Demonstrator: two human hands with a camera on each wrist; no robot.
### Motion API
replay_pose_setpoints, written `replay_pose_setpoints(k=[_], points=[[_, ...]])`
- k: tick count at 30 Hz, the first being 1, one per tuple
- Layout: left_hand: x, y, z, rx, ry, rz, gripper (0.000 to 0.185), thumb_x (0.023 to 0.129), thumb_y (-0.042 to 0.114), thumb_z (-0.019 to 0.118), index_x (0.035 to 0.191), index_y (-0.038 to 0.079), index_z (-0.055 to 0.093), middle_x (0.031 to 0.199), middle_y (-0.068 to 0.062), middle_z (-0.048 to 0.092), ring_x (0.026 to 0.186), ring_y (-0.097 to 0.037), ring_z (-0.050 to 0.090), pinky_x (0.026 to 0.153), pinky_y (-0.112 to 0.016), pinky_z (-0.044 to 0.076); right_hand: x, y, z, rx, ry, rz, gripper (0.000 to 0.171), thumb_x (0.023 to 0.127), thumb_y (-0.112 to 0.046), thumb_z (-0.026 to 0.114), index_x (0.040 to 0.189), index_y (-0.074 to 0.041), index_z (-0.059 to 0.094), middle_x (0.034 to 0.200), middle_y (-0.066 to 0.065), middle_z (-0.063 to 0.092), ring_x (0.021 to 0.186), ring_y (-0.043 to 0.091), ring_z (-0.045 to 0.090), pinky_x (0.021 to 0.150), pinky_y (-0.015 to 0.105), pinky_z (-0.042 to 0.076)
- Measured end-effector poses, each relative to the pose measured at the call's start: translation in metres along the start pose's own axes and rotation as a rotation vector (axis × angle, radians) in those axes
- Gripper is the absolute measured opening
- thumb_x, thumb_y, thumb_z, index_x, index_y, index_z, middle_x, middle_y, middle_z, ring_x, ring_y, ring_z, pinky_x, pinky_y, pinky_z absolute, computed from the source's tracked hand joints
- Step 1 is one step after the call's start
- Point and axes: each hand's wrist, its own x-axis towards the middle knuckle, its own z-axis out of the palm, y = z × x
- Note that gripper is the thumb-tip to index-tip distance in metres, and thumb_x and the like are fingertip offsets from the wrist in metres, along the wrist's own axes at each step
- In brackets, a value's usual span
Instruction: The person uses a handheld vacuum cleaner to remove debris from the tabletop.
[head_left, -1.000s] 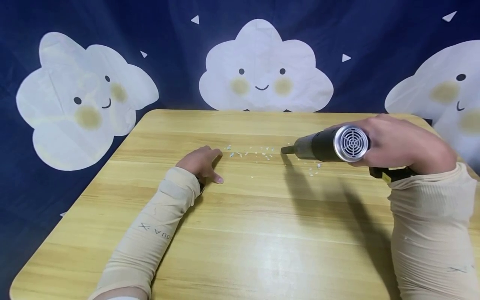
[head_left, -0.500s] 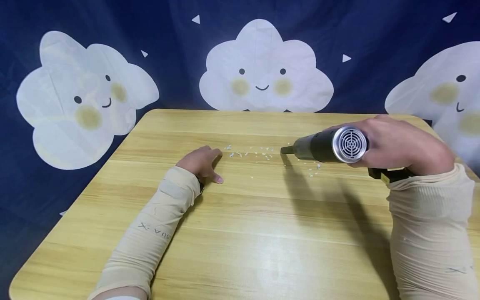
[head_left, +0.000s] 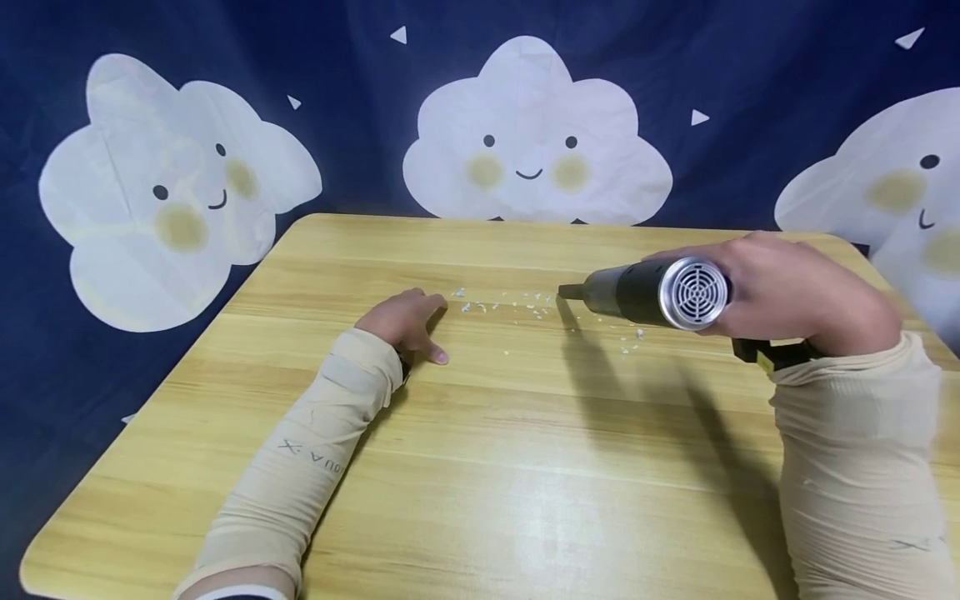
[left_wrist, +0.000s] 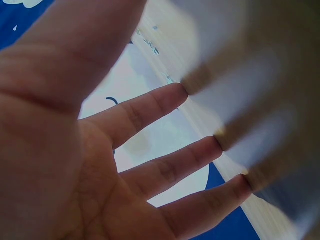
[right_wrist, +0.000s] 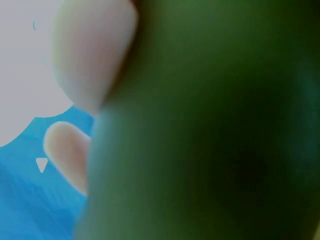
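My right hand (head_left: 787, 292) grips a dark heat gun (head_left: 645, 293) with a round silver grille at its back end; it is held level above the wooden table (head_left: 480, 467), nozzle pointing left. Small white crumbs (head_left: 517, 307) lie scattered on the wood just left of and below the nozzle. My left hand (head_left: 405, 321) rests on the table left of the crumbs, fingertips on the wood. In the left wrist view the fingers (left_wrist: 150, 110) are straight with their tips touching the table. The right wrist view is filled by the blurred green body of the heat gun (right_wrist: 210, 130).
A dark blue backdrop (head_left: 345, 100) printed with white smiling clouds hangs behind the table. Both forearms wear beige sleeves (head_left: 300, 475). The table's rounded corners show at front left and back left.
The heat gun has edged slightly left toward the crumbs. The left hand has stayed where it was.
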Motion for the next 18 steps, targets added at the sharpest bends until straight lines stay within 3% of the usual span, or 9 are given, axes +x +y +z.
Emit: replay_pose_setpoints(k=[4,18], points=[[0.001,-0.001,0.000,-0.009,-0.003,-0.001,0.087,0.069,0.038,0.087,0.141,0.015,0.046,0.131,-0.015,0.047,0.113,-0.030,0.049,0.094,-0.045,0.043,0.006,-0.006,0.005,-0.015,0.024,-0.065,0.059,0.068,-0.025,0.084,0.124,-0.026,0.066,0.092,-0.006,0.070,0.068,0.015,0.057,0.066,0.042,0.047],[0.000,-0.002,0.001,0.003,-0.007,-0.007,0.085,0.070,0.040,0.086,0.141,0.015,0.047,0.133,-0.015,0.047,0.114,-0.029,0.049,0.094,-0.045,0.043,0.011,-0.014,0.009,0.007,-0.035,-0.019,0.064,0.068,-0.022,0.084,0.129,-0.026,0.063,0.092,-0.003,0.069,0.061,0.012,0.055,0.059,0.038,0.045]])
